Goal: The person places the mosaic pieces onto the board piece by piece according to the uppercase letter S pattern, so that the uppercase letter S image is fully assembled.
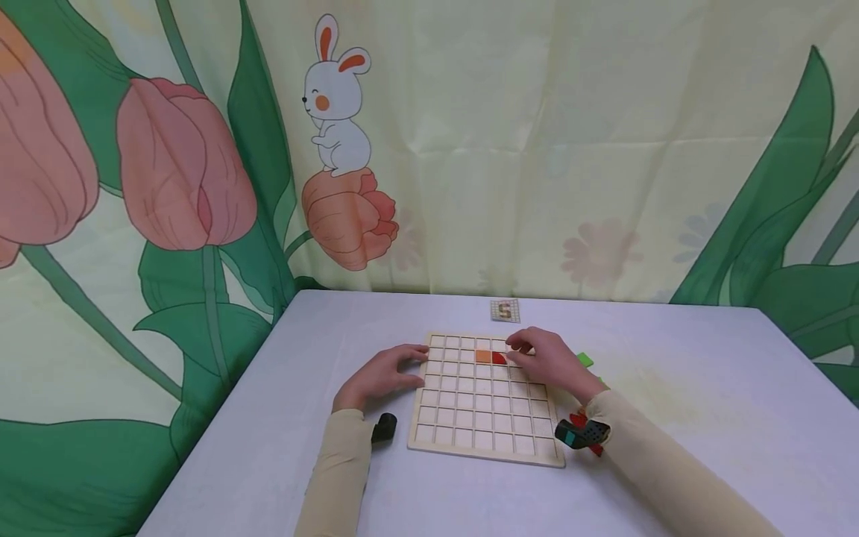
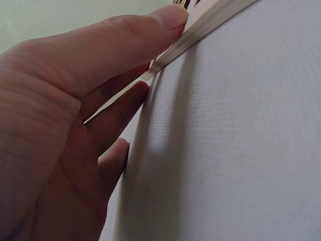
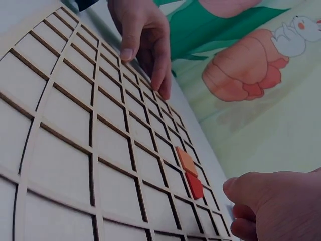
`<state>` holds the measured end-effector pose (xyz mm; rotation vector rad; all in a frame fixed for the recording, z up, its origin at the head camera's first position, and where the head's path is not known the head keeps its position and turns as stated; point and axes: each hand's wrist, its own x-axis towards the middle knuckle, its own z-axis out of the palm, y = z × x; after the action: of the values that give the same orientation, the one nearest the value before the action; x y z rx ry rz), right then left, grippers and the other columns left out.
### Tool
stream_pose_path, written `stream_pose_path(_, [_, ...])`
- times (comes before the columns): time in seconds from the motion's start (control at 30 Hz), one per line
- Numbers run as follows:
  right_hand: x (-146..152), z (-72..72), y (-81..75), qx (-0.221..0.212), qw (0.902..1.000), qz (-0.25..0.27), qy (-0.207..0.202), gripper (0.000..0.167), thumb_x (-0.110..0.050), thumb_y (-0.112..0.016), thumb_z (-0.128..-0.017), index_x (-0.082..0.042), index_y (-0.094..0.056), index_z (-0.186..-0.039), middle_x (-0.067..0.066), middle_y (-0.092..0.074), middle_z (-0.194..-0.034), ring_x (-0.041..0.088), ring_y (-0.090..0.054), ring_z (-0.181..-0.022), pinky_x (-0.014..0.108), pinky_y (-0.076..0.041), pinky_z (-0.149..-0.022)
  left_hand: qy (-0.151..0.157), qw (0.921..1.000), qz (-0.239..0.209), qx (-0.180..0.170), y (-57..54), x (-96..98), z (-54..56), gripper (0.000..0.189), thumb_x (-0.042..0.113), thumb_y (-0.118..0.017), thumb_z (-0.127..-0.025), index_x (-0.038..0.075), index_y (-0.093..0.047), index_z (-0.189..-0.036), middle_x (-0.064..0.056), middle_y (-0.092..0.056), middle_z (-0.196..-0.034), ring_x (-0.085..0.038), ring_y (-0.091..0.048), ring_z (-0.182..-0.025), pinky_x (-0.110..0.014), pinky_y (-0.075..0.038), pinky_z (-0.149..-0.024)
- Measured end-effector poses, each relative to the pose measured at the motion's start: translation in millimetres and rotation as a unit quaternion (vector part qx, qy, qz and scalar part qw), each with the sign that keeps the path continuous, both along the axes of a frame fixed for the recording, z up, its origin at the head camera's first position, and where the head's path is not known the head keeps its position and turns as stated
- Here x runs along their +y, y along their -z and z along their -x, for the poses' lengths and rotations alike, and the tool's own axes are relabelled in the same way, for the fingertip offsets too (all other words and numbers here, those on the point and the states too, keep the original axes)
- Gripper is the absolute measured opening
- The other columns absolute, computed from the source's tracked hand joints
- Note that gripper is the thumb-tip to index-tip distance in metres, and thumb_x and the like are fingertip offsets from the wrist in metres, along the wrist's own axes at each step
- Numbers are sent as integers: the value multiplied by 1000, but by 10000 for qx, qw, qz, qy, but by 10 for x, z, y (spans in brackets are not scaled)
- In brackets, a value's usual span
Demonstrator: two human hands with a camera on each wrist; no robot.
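Lying on the table (image 1: 268, 418), a gridded board (image 1: 483, 419) meets the spread left hand (image 1: 385, 369) at one edge; over it is the right hand (image 1: 552, 361), thumb and forefinger apart; neighbouring cells hold an orange tile (image 1: 483, 356) and smaller red tile (image 1: 498, 358).

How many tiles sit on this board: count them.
2: an orange square tile and, to its right, a red round-edged tile, both in the wooden grid board, second row from its far edge. The right hand may hide others.
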<state>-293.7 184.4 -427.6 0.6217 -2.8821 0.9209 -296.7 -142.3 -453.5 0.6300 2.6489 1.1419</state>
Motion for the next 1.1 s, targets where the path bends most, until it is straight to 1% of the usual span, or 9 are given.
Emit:
stream_pose_path(0.17, [194, -113, 13, -103, 9995, -22, 290, 28, -19, -67, -93, -4, -67, -116, 8, -65, -109, 22, -60, -94, 41, -53, -81, 13, 10000, -52, 12, 14, -8, 1, 44, 16, -78, -83, 10, -65, -124, 2, -51, -144, -21, -40, -138, -41, -32, -114])
stream_pose_path(0.27, [317, -177, 16, -137, 9989, -21, 454, 30, -19, -67, -92, -5, -67, -118, 9, -64, -111, 24, -59, -96, 39, -54, -79, 21, 10000, -54, 15, 15, -14, 1, 44, 17, -79, -83, 10, -65, -124, 2, -51, -144, -21, -40, -138, -41, -32, -114])
stream_pose_path(0.47, [571, -261, -33, -377, 9964, -22, 760, 37, -22, -70, -91, -4, -63, -123, 13, -62, -116, 28, -57, -101, 36, -57, -75, 51, 9999, -90, 21, 22, -30, 7, 45, 19, -78, -84, 9, -64, -125, 1, -51, -144, -21, -40, -138, -40, -33, -113])
stream_pose_path(0.7, [828, -374, -90, -445, 9957, -227, 783, 39, -21, -72, -89, -1, -63, -121, 14, -61, -113, 29, -57, -99, 36, -57, -74, 47, 9999, -98, 21, 35, -30, 20, 45, 18, -78, -84, 10, -64, -126, 2, -51, -143, -20, -40, -138, -39, -33, -113])
stream_pose_path(0.83, [927, -447, -102, -442, 9951, -292, 835, 38, -20, -72, -89, -1, -64, -121, 15, -61, -112, 29, -57, -98, 35, -56, -71, 57, 9999, -76, 65, 21, -31, 17, 45, 18, -78, -84, 9, -64, -125, 2, -52, -143, -21, -40, -138, -39, -33, -113])
stream_pose_path(1.1, [1122, -497, -137, -203, 9954, -450, 820, 39, -19, -72, -88, 1, -64, -120, 18, -62, -113, 33, -58, -100, 44, -56, -77, 72, 9999, -78, 57, 1, -34, 7, 45, 18, -78, -83, 9, -64, -125, 1, -52, -143, -21, -40, -138, -40, -32, -113])
